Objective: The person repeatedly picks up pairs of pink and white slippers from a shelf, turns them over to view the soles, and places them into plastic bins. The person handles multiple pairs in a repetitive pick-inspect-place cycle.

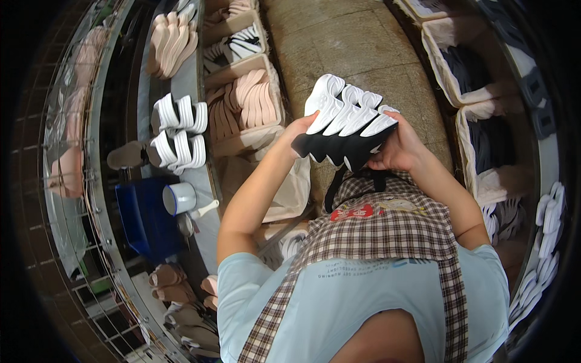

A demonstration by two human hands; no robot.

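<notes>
We hold a stack of black-and-white slides (pixel 346 128) between both hands in front of our chest. Our left hand (pixel 295 131) closes around the near-left end, thumb over the white straps; our right hand (pixel 396 148) wraps the right end from below. The foam looks light, springy and a little slick, so we judge the ends the safest grip, pressing the pairs together. The stack's long axis runs from left hand to right hand, straps facing up and away from us.

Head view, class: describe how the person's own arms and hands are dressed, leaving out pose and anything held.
Both hands, left hand and right hand, are bare, without gloves. The forearms are uncovered; short light blue sleeves end above the elbows. No rings or watch can be made out.
</notes>
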